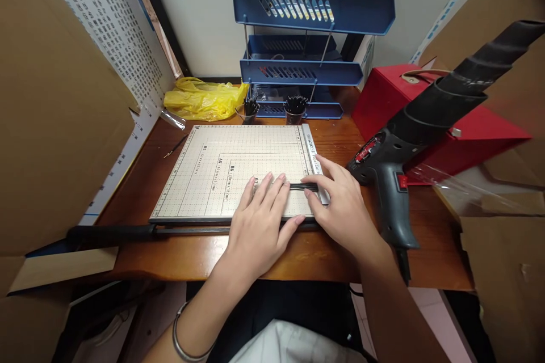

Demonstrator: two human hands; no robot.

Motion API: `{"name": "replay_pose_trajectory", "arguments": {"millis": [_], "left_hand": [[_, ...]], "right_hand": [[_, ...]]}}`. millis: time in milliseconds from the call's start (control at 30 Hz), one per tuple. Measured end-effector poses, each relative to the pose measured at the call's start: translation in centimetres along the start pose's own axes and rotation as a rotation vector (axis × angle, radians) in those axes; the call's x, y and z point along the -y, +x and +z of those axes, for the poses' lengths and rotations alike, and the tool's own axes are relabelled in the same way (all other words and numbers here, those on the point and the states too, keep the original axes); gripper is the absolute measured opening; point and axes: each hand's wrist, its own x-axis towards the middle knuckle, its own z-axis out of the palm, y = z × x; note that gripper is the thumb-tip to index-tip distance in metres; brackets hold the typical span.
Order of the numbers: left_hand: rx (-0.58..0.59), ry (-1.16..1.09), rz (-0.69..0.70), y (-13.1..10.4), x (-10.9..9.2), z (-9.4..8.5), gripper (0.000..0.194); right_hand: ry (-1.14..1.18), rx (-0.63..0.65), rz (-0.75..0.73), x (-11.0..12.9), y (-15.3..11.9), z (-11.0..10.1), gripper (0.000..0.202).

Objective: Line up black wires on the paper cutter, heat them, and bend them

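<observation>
A cream paper cutter board [204, 181] with printed grid lines lies on the wooden table. Thin black strips [303, 186] rest on its right part, between my two hands. My left hand [261, 224] lies flat over the board, fingers spread, its fingertips near the strips' left end. At the board's right edge, my right hand [340, 198] has its thumb and fingers apart, touching around the strips' right end by the metal ruler [310, 142]. The cutter's long black handle [113, 232] runs along the near side of the board, low at the left.
A heat gun [395, 181] stands at the right before a red box [383, 96]. Behind the board are two small cups of black pieces [294, 110], a blue tiered tray [306, 74] and a yellow plastic bag [204, 99]. Cardboard walls [55, 96] flank the table [179, 255].
</observation>
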Motion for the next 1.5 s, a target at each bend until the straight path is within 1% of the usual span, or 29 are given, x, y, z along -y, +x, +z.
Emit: {"name": "replay_pose_trajectory", "arguments": {"millis": [133,333,533,733,867,1000,1067,1200,1367,1500], "left_hand": [[0.039,-0.016,0.043,0.2,-0.4,0.1,0.055],[0.026,-0.022,0.058,0.1,-0.4,0.5,0.057],[0.023,-0.017,0.062,0.1,-0.5,0.4,0.054],[0.021,-0.007,0.075,0.2,-0.5,0.5,0.056],[0.025,-0.002,0.088,0.1,-0.4,0.6,0.057],[0.026,0.008,0.094,0.1,-0.4,0.7,0.057],[0.025,0.016,0.097,0.0,-0.4,0.8,0.057],[0.023,0.026,0.097,0.0,-0.4,0.9,0.056],[0.033,0.028,0.09,0.0,-0.5,0.8,0.056],[0.05,0.016,0.073,0.1,-0.6,0.7,0.055]], "right_hand": [[0.011,-0.008,0.026,-0.4,-0.2,0.0,0.019],[0.031,-0.011,0.027,-0.5,-0.3,0.2,0.019],[0.05,0.003,0.058,-0.6,-0.3,0.3,0.019],[0.065,0.011,0.085,-0.4,-0.2,0.3,0.018],[0.04,-0.01,0.162,0.8,0.2,0.6,0.023],[-0.067,-0.022,0.284,1.9,0.3,1.3,0.043],[-0.099,-0.01,0.33,2.0,0.1,1.6,0.048],[-0.098,-0.003,0.39,1.8,-0.1,1.8,0.05],[-0.064,-0.019,0.414,1.9,-0.1,1.9,0.045],[-0.011,0.033,0.472,2.0,0.1,1.7,0.047]]}}
